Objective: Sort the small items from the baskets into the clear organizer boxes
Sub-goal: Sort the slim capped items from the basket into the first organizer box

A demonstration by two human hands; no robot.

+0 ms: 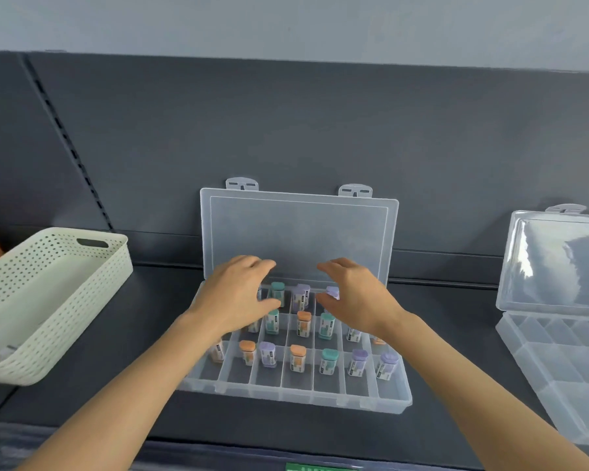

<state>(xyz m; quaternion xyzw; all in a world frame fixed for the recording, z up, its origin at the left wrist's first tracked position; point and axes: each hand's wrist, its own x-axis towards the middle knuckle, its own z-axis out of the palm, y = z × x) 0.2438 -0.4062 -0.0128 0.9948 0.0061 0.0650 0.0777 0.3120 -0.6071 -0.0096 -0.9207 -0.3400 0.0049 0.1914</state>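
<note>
below left grip (pixel 233 294), right grip (pixel 357 297): organizer box (pixel 296 392) back rows

A clear plastic organizer box (pixel 296 392) sits open on a dark shelf, its lid (pixel 296 232) standing upright against the back panel. Small labelled tubes (pixel 298 358) with orange, teal or purple caps stand in separate compartments across 3 rows. A cream perforated basket (pixel 92 300) lies to its left. A second clear box (pixel 558 351), also open, lies to its right.
</note>
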